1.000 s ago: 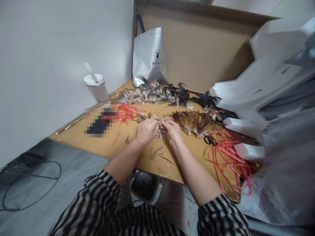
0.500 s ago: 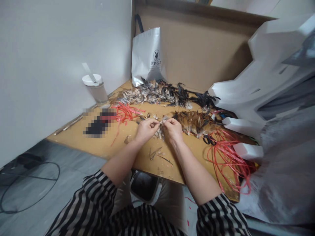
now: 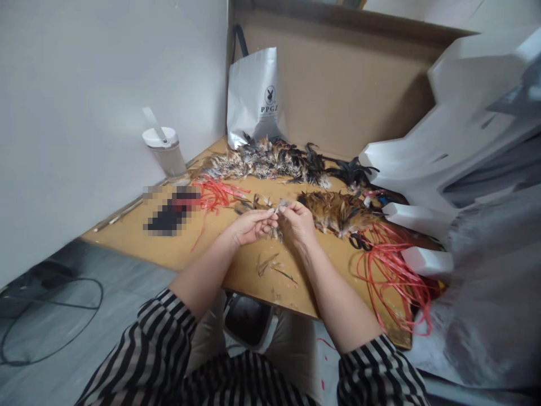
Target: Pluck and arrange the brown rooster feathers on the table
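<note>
My left hand and my right hand meet over the middle of the wooden table, fingertips nearly touching. Between the right thumb and forefinger is a small greyish feather. The left hand is turned partly palm up, its fingers curled and its thumb and forefinger pinched at the feather's lower end; exactly what they grip is too small to make out. Under and behind the hands lie loose feathers, partly covered. A dense row of brown feathers lies just right of my right hand.
Black-and-brown feather bunches line the back, before a silver bag. Red plastic ribbon and black scissors lie right, more red ribbon left. A lidded cup stands by the wall. White foam pieces edge the right.
My left hand has rolled so that its palm and curled fingers face up more, and its wrist has dropped slightly left. My right hand stays almost where it was, still pinching.
</note>
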Demonstrator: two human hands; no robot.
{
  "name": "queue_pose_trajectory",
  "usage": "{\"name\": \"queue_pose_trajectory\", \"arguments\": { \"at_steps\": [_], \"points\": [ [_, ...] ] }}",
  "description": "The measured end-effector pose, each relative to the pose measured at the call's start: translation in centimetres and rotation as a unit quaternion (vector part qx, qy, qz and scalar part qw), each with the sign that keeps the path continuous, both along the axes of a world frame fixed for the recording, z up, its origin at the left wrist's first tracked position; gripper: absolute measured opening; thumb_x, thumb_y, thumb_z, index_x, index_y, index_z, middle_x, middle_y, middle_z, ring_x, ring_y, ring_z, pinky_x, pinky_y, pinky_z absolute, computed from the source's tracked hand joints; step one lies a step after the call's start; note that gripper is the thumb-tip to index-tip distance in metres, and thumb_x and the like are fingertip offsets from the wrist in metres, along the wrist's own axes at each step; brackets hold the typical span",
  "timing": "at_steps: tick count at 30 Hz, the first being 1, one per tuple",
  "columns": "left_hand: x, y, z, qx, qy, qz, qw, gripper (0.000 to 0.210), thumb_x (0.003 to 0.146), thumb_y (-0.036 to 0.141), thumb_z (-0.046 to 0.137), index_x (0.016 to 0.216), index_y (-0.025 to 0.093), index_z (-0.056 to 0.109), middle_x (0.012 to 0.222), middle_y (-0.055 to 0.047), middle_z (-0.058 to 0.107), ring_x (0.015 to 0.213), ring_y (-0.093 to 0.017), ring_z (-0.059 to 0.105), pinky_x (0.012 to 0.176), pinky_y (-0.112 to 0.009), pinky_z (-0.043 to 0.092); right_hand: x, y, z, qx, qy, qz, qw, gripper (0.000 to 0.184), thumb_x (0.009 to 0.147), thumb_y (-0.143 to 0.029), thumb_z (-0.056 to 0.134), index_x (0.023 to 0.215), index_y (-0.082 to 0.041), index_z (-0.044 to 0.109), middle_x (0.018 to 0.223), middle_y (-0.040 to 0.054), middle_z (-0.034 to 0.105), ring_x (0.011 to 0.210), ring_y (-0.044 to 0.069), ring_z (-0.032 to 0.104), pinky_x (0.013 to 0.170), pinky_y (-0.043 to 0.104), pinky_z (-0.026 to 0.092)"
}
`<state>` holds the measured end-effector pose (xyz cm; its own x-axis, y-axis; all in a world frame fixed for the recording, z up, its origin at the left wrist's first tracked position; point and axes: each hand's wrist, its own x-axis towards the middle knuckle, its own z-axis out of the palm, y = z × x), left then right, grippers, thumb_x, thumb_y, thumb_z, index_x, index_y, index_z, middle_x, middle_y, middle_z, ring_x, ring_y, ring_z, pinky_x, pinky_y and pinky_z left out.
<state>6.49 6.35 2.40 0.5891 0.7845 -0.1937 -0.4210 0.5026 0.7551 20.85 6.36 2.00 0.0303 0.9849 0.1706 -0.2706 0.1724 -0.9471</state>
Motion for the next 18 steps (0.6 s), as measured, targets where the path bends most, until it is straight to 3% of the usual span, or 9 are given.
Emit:
{"name": "queue_pose_trajectory", "arguments": {
  "at_steps": [9,15,18],
  "points": [
    [-0.5,0.1,0.2,-0.097,-0.054,-0.028,0.993,0.015,0.080,0.017,0.050,0.074,0.007,0.060,0.056,-0.004,0.058,0.037,-0.001,0.043,0.032,-0.008,0.028,-0.1,-0.4,0.4,0.018,-0.025,-0.010,0.999,0.022,0.060,-0.031,0.069,0.062,-0.018,0.051,0.055,-0.0049,0.052,0.049,0.008,0.045,0.050,0.021,0.035],
    [-0.3,0.0,0.2,-0.091,-0.029,-0.024,0.995,0.003,0.073,0.012,0.059,0.071,0.009,0.059,0.054,-0.001,0.056,0.037,0.000,0.041,0.032,-0.008,0.026,0.1,-0.6,0.8,0.035,-0.047,-0.020,0.998,0.021,0.059,-0.030,0.069,0.061,-0.018,0.052,0.054,-0.0046,0.052,0.049,0.008,0.045,0.051,0.021,0.035],
    [-0.2,0.1,0.1,-0.049,-0.006,-0.006,0.999,0.007,0.066,0.014,0.065,0.067,0.010,0.059,0.054,0.000,0.055,0.038,-0.001,0.041,0.032,-0.009,0.026,0.1,-0.6,1.1,0.021,-0.054,-0.026,0.998,0.022,0.057,-0.030,0.070,0.059,-0.018,0.052,0.052,-0.0048,0.051,0.048,0.008,0.043,0.050,0.021,0.034]
  ]
}}
